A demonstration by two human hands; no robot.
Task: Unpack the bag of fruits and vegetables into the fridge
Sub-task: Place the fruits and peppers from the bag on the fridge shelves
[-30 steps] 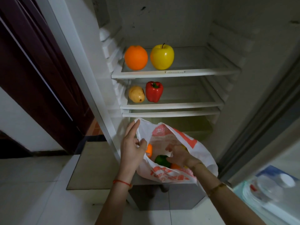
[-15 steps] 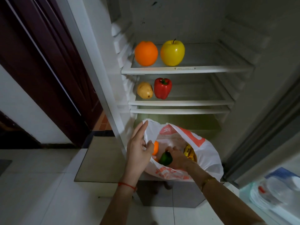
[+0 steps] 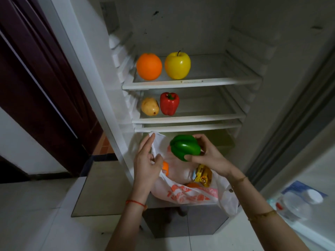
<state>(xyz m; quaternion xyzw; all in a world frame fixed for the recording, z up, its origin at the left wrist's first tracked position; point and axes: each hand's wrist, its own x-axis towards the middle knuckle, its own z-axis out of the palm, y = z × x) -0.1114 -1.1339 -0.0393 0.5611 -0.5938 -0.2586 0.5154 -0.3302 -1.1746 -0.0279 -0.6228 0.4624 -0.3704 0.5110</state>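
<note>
Nearest the camera, two bare forearms reach forward, one with a thin red string bracelet (image 3: 136,202) at the wrist and the other with two thin gold bangles (image 3: 262,213). Just beyond them, the left hand (image 3: 146,158) pinches the rim of the white plastic shopping bag with orange print (image 3: 188,195), thumb and fingers closed on the film to hold its mouth open. The right hand (image 3: 211,157) is closed around one glossy green bell pepper (image 3: 185,147), held above the bag's mouth; half a second ago that pepper was still down inside the bag, so it has been lifted clear. Inside the bag lie one small orange fruit (image 3: 165,168) by the left thumb, one yellow crinkled snack packet (image 3: 204,174), and an orange item at the bottom, partly hidden. The bag sits on the low front ledge of the open white fridge (image 3: 116,98). Farther in, the middle glass shelf (image 3: 190,119) carries two things, touching or nearly so: one yellow-brown potato (image 3: 150,106) and one shiny red bell pepper (image 3: 169,103). Above and farthest back, the upper glass shelf (image 3: 192,83) carries two more: one round orange (image 3: 149,66) and one yellow apple with a dark stem (image 3: 177,65), just beside each other. All four shelf items sit where they were before.
</note>
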